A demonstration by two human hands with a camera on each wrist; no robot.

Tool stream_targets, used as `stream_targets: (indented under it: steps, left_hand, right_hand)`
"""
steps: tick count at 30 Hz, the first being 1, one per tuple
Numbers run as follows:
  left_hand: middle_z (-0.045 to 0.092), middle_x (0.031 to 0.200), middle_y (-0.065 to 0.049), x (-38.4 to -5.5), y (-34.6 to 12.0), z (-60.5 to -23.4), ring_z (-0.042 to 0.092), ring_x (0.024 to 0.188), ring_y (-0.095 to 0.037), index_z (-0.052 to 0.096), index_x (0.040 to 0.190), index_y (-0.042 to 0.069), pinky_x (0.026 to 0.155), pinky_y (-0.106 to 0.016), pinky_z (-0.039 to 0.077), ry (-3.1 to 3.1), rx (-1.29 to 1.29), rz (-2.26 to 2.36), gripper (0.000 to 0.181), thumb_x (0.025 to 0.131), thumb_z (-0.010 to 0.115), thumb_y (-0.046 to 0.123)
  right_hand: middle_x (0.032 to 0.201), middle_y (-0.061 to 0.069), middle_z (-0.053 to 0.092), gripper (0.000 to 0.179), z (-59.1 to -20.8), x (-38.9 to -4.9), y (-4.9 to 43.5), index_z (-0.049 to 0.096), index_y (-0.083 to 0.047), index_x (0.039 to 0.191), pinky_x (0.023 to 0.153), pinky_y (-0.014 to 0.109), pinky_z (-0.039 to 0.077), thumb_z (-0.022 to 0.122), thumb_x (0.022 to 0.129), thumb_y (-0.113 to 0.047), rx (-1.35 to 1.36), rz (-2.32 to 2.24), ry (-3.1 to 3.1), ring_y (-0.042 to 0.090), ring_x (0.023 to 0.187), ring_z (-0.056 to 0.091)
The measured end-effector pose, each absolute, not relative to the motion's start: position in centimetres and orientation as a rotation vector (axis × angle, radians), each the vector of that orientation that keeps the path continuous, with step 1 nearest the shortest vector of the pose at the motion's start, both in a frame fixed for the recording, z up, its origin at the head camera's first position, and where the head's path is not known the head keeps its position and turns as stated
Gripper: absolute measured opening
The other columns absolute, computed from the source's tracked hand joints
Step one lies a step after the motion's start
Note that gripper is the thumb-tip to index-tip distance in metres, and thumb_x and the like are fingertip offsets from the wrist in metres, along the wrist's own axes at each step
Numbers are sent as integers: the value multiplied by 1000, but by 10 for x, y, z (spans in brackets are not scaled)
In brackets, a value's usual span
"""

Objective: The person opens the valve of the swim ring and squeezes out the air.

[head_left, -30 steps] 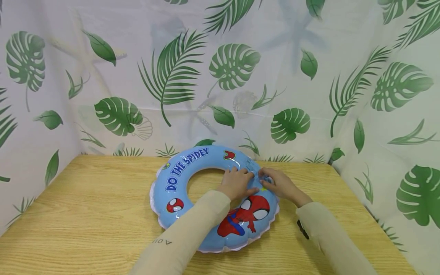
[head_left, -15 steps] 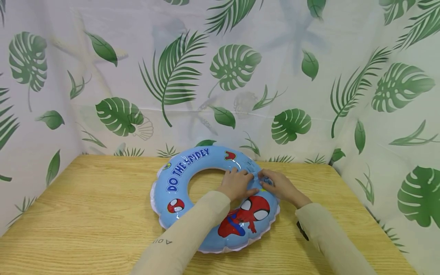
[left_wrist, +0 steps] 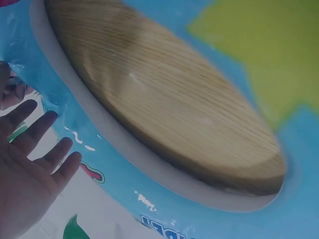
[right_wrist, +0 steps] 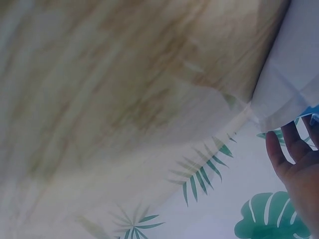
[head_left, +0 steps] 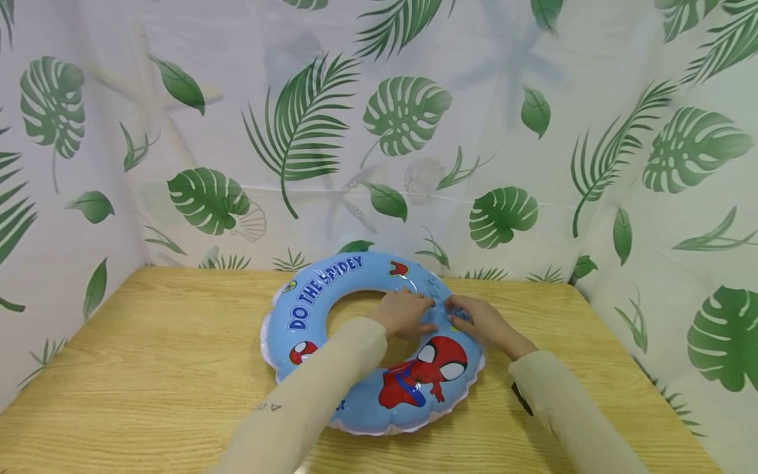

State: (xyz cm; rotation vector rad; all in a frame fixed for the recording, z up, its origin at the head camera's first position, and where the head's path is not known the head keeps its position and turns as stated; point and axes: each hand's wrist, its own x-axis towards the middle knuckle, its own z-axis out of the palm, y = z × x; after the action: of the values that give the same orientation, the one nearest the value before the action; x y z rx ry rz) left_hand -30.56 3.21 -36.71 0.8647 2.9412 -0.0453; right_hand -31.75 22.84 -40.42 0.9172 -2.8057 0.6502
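A blue inflatable swim ring (head_left: 367,408) lies on the wooden table, printed with a red cartoon figure and the words "DO THE SPIDEY". My left hand (head_left: 405,313) is over the ring's inner right edge. In the left wrist view its fingers (left_wrist: 37,129) are spread and nearly straight, close to the glossy blue vinyl. At the ring's right side, my right hand (head_left: 482,322) pinches the vinyl between bent thumb and forefinger; the exact spot is partly hidden. The right wrist view catches this hand's fingers (right_wrist: 276,152) at the ring's pale underside (right_wrist: 294,69).
The wooden table (head_left: 148,342) extends to both sides of the ring. White cloth (head_left: 331,131) printed with green leaves hangs behind and on both sides. A dark band (head_left: 522,399) shows at the right sleeve cuff.
My left hand has drawn slightly left and off the vinyl, its forearm shifting left over the small red face print. My right hand keeps its place at the ring.
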Motion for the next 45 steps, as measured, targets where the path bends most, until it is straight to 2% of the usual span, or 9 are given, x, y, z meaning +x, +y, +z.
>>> stream_targets:
  steps: [8, 18, 25, 30, 36, 41, 45]
  left_hand:
    - [53, 132, 0, -304, 7, -353, 50, 119, -22, 47, 132, 23, 99, -42, 40, 3003, 916, -9, 55, 86, 54, 51]
    - [53, 130, -4, -298, -52, -341, 47, 120, -28, 50, 130, 18, 100, -46, 36, 3084, 875, 7, 53, 86, 56, 48]
    - [44, 138, -10, -302, -95, -349, 40, 126, -35, 45, 134, 17, 100, -53, 34, 3163, 806, 35, 57, 86, 56, 47]
    - [35, 144, -13, -304, -117, -364, 33, 130, -42, 40, 138, 20, 99, -58, 33, 3231, 696, 56, 62, 85, 56, 49]
    - [26, 149, -14, -303, -129, -383, 27, 131, -45, 32, 143, 26, 96, -61, 34, 3246, 606, 140, 66, 86, 53, 51]
    - [15, 153, -14, -302, -132, -397, 18, 133, -51, 23, 145, 29, 97, -66, 28, 3234, 527, 208, 70, 86, 50, 54]
    - [12, 153, -14, -302, -134, -404, 14, 134, -52, 20, 146, 29, 99, -66, 26, 3238, 500, 222, 72, 85, 48, 57]
  right_hand:
    - [106, 14, 64, 23, -405, -318, 228, 57, -1, 110, 87, 48, 47, 57, 87, -7, 905, 619, -2840, 32, 102, 59]
    - [109, 15, 63, 25, -406, -317, 227, 57, -1, 111, 90, 47, 46, 56, 88, -7, 880, 592, -2877, 31, 104, 58]
    - [110, 14, 63, 25, -408, -316, 228, 57, -2, 111, 90, 47, 46, 57, 87, -7, 869, 588, -2880, 30, 104, 58]
    - [111, 13, 63, 24, -409, -316, 227, 57, -3, 112, 91, 47, 46, 57, 88, -8, 858, 578, -2878, 30, 106, 58]
    - [112, 14, 63, 24, -409, -316, 226, 57, -3, 112, 91, 47, 45, 57, 88, -8, 849, 589, -2880, 30, 106, 58]
    - [112, 14, 63, 24, -410, -316, 225, 57, -3, 112, 92, 47, 45, 56, 88, -9, 850, 589, -2887, 31, 107, 57]
    - [112, 14, 63, 24, -409, -315, 225, 57, -3, 112, 92, 47, 45, 56, 89, -9, 845, 578, -2891, 31, 107, 57]
